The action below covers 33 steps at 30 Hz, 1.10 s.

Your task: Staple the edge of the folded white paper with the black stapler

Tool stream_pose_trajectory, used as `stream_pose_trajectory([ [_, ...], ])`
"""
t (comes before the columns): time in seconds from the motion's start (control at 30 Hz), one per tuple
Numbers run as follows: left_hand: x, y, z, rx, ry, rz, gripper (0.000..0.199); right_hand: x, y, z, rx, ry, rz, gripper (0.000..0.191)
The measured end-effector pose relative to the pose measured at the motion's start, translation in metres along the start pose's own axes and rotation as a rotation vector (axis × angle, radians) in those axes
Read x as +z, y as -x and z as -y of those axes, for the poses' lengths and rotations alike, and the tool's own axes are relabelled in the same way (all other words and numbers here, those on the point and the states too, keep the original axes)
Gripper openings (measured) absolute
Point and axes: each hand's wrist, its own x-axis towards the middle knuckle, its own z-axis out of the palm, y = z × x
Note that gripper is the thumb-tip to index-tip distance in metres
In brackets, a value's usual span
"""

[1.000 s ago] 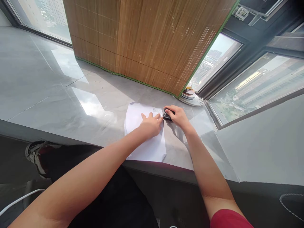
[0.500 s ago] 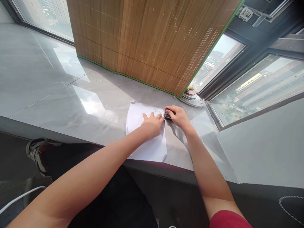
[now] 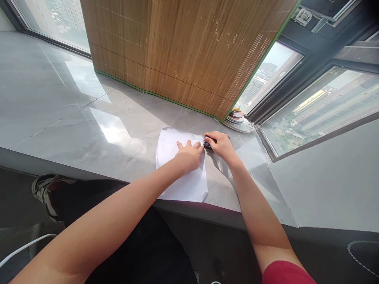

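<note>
Black stapler (image 3: 209, 145) within the right fingers (image 3: 213, 135)

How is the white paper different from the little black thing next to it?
The white paper is pale and broad, while the black object is dark and much smaller. The paper lies on the grey ledge under the spread left hand; the black object is gripped in the right hand, at the paper's right edge. Both have a hand on them.

Left grip (image 3: 189, 157) palm-down and splayed, right grip (image 3: 218, 143) curled
</note>
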Motion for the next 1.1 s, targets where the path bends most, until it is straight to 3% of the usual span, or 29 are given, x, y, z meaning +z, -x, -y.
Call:
stream_pose_trajectory([
  [0.3, 0.001, 0.0, 0.0, -0.001, -0.011, -0.013, 0.056, 0.0, -0.001, 0.003, 0.015, 0.097, 0.068, 0.028],
  [0.63, 0.003, 0.0, -0.001, -0.017, -0.04, -0.034, 0.055, 0.005, -0.002, 0.021, 0.053, 0.382, 0.199, 0.024],
  [0.73, 0.002, 0.002, -0.001, -0.015, -0.062, -0.05, 0.054, 0.001, 0.0, 0.016, 0.037, 0.301, 0.171, 0.028],
  [0.87, 0.0, 0.005, -0.001, -0.011, -0.088, -0.038, 0.055, -0.018, 0.007, -0.011, -0.011, -0.002, 0.102, 0.04],
  [0.97, -0.003, 0.006, -0.002, -0.017, -0.097, -0.031, 0.057, -0.03, 0.012, -0.03, 0.084, -0.102, 0.125, 0.034],
  [1.1, -0.006, 0.005, -0.003, -0.036, -0.139, 0.007, 0.055, -0.03, 0.01, -0.029, 0.254, -0.028, 0.059, 0.021],
])
